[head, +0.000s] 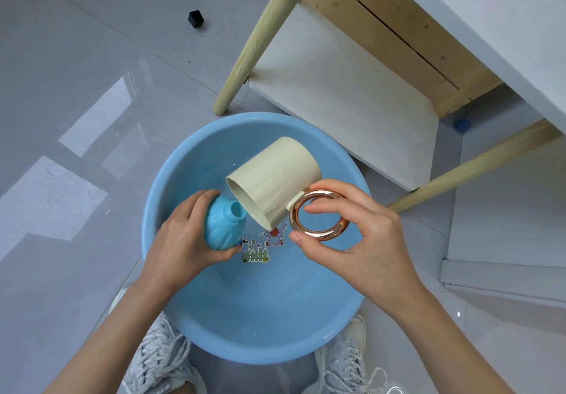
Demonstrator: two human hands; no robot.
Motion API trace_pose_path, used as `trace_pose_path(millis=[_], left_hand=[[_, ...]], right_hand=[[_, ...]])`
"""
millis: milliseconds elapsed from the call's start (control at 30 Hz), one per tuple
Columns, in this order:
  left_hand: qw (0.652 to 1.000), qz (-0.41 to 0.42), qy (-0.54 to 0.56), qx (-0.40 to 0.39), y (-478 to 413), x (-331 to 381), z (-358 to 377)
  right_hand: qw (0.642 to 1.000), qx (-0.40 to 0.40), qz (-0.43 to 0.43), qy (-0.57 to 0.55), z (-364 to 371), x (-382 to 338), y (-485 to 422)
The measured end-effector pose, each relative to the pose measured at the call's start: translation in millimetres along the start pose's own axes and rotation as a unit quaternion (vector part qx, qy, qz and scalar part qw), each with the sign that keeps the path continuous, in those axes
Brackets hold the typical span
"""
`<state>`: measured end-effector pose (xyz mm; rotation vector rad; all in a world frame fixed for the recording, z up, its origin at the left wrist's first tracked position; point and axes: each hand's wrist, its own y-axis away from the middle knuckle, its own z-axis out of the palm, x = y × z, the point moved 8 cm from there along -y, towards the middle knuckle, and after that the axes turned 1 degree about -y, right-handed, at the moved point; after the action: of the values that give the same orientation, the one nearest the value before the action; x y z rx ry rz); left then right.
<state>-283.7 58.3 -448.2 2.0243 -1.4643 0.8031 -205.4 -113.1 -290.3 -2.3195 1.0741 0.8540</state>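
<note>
Grey tile floor (61,87): glossy, with pale window reflections.
Black cube (196,18): small and hard-edged, lying on the floor well apart from the basin.
Left grip (183,237): clenched round the bottle, fingers over its far side and thumb beneath its base.
Bottle (225,225): light blue plastic, squat and rounded with moulded ridges. It is tipped so its short open neck points right, just beside the mug's rim.
Basin (260,317): round, smooth blue plastic, standing on the floor under both hands. A cartoon sticker (255,254) of a fence and flowers sits at its bottom.
Shoes (159,360): white laced trainers, one at each near side of the basin.
Mug (275,179): cream, matte, straight-walled cylinder, beaded with drops. It is held on its side above the basin, mouth facing left and down toward the bottle.
Ring handle (321,237): polished rose-gold metal, a full circle on the mug's right side.
Right grip (361,240): pinching the ring handle, thumb on its lower left edge and fingers across and behind it. The mug body hangs to the left of the hand.
Leg (260,38): round pale wood, slanting down to the floor behind the basin.
Shelf (337,87): flat white board between the wooden legs.
</note>
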Motion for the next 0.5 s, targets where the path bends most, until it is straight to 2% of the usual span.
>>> trace_pose_path(millis=[500], left_hand=[[1.000,-0.004,-0.002,-0.002,0.1,-1.0,0.2]], right_hand=[[0.999,-0.001,-0.028,0.037,-1.4,-6.8,0.5]])
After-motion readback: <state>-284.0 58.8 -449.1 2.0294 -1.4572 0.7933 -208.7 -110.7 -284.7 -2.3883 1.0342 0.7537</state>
